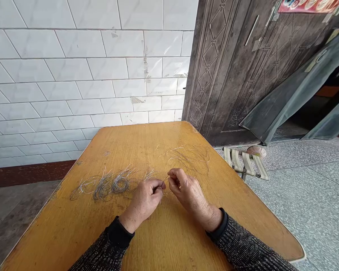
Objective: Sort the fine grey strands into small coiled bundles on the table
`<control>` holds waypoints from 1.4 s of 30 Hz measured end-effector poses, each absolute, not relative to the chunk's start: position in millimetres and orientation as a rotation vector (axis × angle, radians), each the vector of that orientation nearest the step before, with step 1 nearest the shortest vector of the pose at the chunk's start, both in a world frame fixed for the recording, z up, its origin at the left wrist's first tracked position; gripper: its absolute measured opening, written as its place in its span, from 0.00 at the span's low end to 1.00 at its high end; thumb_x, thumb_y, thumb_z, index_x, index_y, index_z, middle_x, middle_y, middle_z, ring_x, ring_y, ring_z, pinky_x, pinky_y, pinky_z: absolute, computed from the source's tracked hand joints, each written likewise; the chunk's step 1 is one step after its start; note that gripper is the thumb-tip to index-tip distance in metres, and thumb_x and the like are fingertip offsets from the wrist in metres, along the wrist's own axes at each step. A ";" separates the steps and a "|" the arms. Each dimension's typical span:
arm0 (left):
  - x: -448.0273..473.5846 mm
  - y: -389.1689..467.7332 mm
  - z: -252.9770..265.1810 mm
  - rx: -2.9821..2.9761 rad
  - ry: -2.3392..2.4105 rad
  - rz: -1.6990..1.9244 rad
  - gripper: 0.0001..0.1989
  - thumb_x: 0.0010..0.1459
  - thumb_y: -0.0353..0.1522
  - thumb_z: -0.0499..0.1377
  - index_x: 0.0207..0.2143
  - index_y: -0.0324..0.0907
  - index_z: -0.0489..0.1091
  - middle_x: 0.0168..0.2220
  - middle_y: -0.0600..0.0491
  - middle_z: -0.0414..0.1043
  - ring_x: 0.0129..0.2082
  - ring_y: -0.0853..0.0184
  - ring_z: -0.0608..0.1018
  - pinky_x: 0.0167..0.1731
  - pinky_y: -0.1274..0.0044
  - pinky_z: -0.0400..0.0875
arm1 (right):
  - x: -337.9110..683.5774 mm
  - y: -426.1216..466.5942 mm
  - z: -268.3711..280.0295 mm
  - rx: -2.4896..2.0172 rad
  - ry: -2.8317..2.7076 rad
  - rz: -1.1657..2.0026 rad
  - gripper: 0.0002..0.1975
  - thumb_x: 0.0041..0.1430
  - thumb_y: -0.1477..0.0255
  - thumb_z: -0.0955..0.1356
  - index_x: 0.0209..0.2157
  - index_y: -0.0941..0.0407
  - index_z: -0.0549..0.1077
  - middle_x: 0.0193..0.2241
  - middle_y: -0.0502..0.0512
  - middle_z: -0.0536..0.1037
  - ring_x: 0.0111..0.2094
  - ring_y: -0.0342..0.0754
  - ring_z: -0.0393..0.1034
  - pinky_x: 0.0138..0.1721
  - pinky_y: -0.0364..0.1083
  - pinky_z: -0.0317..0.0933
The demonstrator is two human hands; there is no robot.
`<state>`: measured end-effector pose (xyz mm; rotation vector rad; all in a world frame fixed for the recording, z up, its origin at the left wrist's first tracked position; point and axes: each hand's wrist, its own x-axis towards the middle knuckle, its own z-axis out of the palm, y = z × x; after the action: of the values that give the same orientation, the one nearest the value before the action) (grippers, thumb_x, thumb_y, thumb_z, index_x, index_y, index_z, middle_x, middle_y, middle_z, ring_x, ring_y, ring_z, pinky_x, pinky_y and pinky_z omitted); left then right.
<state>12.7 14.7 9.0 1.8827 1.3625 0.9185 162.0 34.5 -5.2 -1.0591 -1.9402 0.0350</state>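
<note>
Over the middle of the wooden table (169, 233), my left hand (147, 197) and my right hand (188, 188) face each other with fingers pinched. A thin wire (166, 178) runs between the two sets of fingertips, and both hands grip it. Close by my left hand lies a coiled bundle of grey wire (120, 183). Farther left are more loops of thin wire (100, 190), loosely wound. Beyond my right hand, loose brownish wires (189, 153) spread in a tangle on the table. The wire's ends inside my fingers are hidden.
White wall tiles (87, 71) rise behind the table's far edge. A dark carved door (231, 67) stands at the right, with a grey-green curtain (293, 86) beside it. On the speckled floor is a folding stool (245, 162) with striped webbing, near a round object (256, 151).
</note>
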 end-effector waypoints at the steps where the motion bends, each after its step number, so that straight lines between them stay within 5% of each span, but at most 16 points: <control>1: 12.5 14.8 8.5 1.869 1.355 0.924 0.10 0.49 0.25 0.47 0.24 0.40 0.67 0.15 0.60 0.59 0.15 0.73 0.64 0.18 0.81 0.57 | 162.0 34.7 -5.2 -1.059 -1.939 0.044 0.07 0.55 0.77 0.59 0.35 0.57 0.65 0.21 0.49 0.74 0.19 0.41 0.68 0.22 0.38 0.57; 13: 10.6 12.6 15.8 1.663 1.209 0.958 0.11 0.55 0.32 0.49 0.23 0.40 0.68 0.20 0.56 0.65 0.19 0.72 0.68 0.20 0.79 0.59 | 166.1 38.8 -4.0 -1.015 -1.959 0.149 0.06 0.57 0.75 0.59 0.35 0.56 0.65 0.24 0.51 0.74 0.22 0.41 0.68 0.24 0.39 0.59; 20: 3.6 14.9 12.7 1.009 0.853 0.853 0.08 0.46 0.34 0.63 0.26 0.38 0.73 0.27 0.53 0.69 0.22 0.76 0.66 0.18 0.83 0.53 | 165.3 39.4 -3.6 -0.952 -1.701 0.727 0.07 0.56 0.70 0.63 0.37 0.56 0.64 0.25 0.49 0.70 0.24 0.41 0.65 0.26 0.41 0.60; 27: 1.6 19.3 9.6 0.894 0.839 0.967 0.09 0.43 0.33 0.65 0.29 0.37 0.74 0.27 0.53 0.68 0.23 0.76 0.65 0.20 0.82 0.53 | 163.5 38.7 4.6 -0.872 -1.459 1.212 0.14 0.52 0.61 0.66 0.32 0.57 0.65 0.20 0.46 0.67 0.17 0.37 0.58 0.18 0.39 0.55; 42: 4.1 19.3 9.1 0.904 0.830 1.013 0.09 0.40 0.30 0.67 0.27 0.38 0.72 0.26 0.55 0.68 0.22 0.77 0.65 0.22 0.82 0.54 | 163.8 41.1 6.2 -0.869 -1.461 1.338 0.17 0.49 0.57 0.67 0.24 0.57 0.65 0.17 0.44 0.66 0.15 0.35 0.57 0.16 0.38 0.53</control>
<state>4.1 19.3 9.1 0.9040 0.8298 1.0131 163.8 41.1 6.2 -0.8695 -1.4612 1.3379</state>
